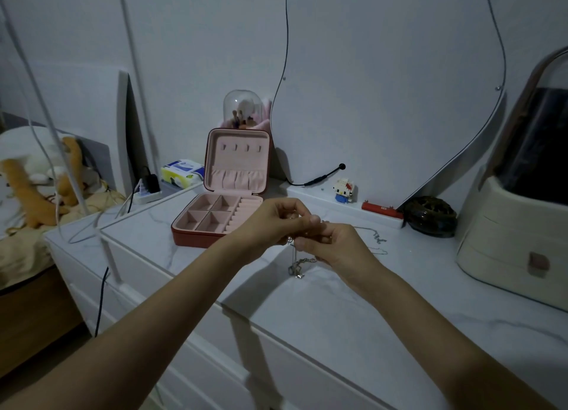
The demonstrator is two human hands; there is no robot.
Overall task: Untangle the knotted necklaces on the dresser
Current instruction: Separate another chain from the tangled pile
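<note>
A thin silver knotted necklace (296, 263) hangs between my two hands above the white marble dresser top (322, 311). My left hand (272, 222) pinches the chain from the left, fingers closed on it. My right hand (332, 245) grips the same chain from the right, fingertips almost touching the left hand's. A small tangle with a clasp dangles just below them. Another fine chain (376, 240) lies on the dresser to the right of my right hand.
An open pink jewellery box (221, 216) stands behind my left hand. A dark round box (430, 216), a red bar (381, 210), a small figurine (343, 189) and a cream cosmetics case (516, 246) sit at the right. Cables hang at the left.
</note>
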